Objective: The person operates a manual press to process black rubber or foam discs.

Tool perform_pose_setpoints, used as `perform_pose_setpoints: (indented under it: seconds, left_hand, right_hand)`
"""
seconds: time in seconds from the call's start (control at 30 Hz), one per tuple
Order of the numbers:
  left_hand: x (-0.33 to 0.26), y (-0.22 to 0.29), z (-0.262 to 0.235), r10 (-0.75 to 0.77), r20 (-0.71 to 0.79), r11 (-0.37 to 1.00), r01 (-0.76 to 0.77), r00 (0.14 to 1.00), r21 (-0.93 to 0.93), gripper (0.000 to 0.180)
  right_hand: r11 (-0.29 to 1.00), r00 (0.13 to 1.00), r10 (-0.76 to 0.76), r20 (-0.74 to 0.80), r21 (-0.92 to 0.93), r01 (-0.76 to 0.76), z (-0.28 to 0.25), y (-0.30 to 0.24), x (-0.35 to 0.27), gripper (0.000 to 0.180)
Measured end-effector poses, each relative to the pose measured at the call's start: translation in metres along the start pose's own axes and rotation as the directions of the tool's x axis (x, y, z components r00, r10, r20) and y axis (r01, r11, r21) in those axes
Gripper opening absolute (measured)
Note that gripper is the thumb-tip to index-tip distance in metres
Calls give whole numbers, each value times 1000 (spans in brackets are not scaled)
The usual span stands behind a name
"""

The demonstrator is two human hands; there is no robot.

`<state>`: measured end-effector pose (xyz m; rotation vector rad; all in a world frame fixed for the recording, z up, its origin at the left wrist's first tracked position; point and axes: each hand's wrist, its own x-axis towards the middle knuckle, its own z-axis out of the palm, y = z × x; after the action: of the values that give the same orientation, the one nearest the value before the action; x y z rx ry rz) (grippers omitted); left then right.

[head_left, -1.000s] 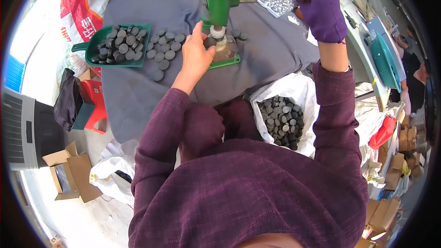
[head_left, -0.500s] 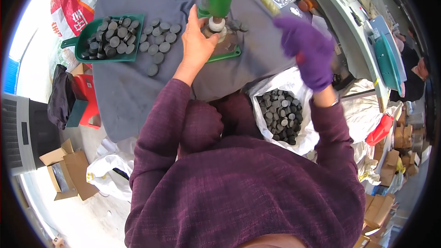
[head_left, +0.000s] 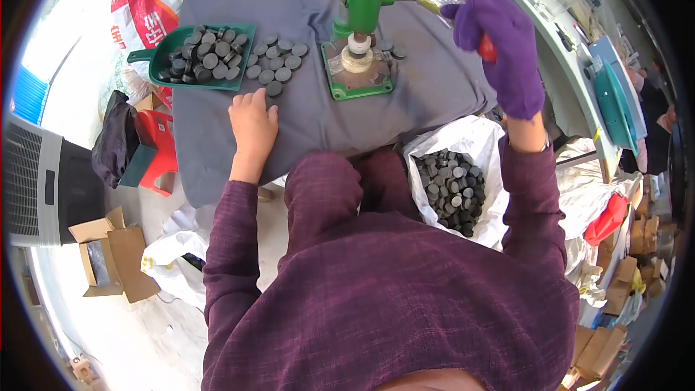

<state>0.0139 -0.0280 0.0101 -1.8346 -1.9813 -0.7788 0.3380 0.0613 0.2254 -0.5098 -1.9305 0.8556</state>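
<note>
My bare left hand (head_left: 253, 124) rests on the grey cloth by several loose dark grey discs (head_left: 274, 72), its fingers curled down. Whatever is under its fingertips is hidden. In a purple glove, my right hand (head_left: 503, 47) is at the lever (head_left: 428, 4) of a green hand press (head_left: 362, 3), with one finger stuck out to the left. A red knob (head_left: 487, 48) shows against the palm. On the press base (head_left: 362, 89), a pale round fitting (head_left: 357, 60) stands under the ram, and neither hand touches it.
Dark discs fill a green scoop (head_left: 250, 38) at the table's left. More lie in a white sack (head_left: 499, 185) beside my right knee. A few discs (head_left: 397, 51) sit right of the press. A red stool (head_left: 158, 146) and cardboard boxes (head_left: 134, 264) stand at left.
My left hand has left the press fitting and moved left and nearer, down to the loose discs. My gloved right hand has risen. The whole view has shifted slightly.
</note>
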Motion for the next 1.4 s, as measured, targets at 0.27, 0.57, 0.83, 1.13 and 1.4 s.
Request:
perform_pose_setpoints:
  seconds: [0.27, 0.57, 0.83, 1.13, 1.4]
  left_hand:
    - [60, 86, 0, -181, 161, 732, 242, 970, -637, 67]
    - [96, 118, 48, -151, 77, 749, 165, 985, -641, 86]
    - [101, 123, 50, -120, 23, 697, 100, 993, -710, 90]
    - [76, 96, 70, -161, 26, 660, 127, 987, -740, 85]
    - [84, 106, 67, -185, 71, 663, 178, 980, -727, 84]
  right_hand:
    - [978, 981, -195, -19, -79, 193, -6, -20, 40, 34]
    - [958, 974, -219, -56, -199, 204, 0, -13, 40, 43]
    - [991, 982, -19, -185, 123, 43, 7, -6, 38, 48]
    - [990, 977, -28, -213, 129, 57, 12, -8, 38, 49]
    - [782, 955, -278, -99, 554, 285, 25, 7, 23, 44]
